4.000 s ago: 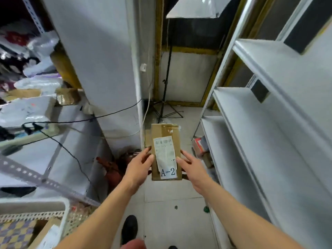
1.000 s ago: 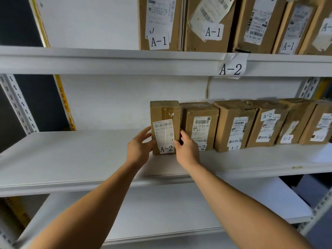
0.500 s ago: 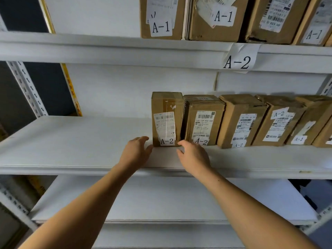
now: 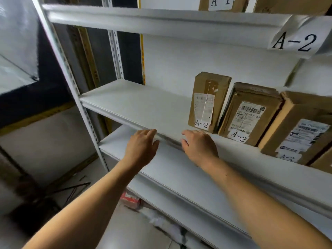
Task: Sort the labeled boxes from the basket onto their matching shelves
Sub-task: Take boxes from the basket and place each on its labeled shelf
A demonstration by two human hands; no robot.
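left hand (image 4: 142,146): hanging in the air in front of the A-2 shelf (image 4: 136,105) edge, palm down, fingers loosely extended, holding nothing, touching no box.
right hand (image 4: 198,146): hovering just below and in front of the box, fingers relaxed and slightly bent, gripping nothing; cannot tell if the fingertips are brushing the shelf lip.
box (image 4: 209,102): brown carton standing upright on the A-2 shelf, leftmost in the row, white shipping sticker and an "A-2" tag facing out; apart from both hands.
second box (image 4: 249,114): sitting just right of the box, leaning a little, also showing an A-2 tag; a thin gap showing between the two near the top.
third box (image 4: 296,126): standing further right, partly cut by the frame edge, A-2 tag low on its front.
shelf tag (image 4: 294,42): paper "A-2" sign hanging on the front lip of the shelf above, upper right.
top shelf (image 4: 143,18): carrying cartons at the top right, one showing a partly cropped "A-1" label (image 4: 220,2).
lower shelf (image 4: 179,177): white board running under both forearms.
upright (image 4: 71,83): perforated grey post standing at the left end of the rack.
floor: a red-and-white item (image 4: 130,199) lying under the lower shelf, too blurred to identify.
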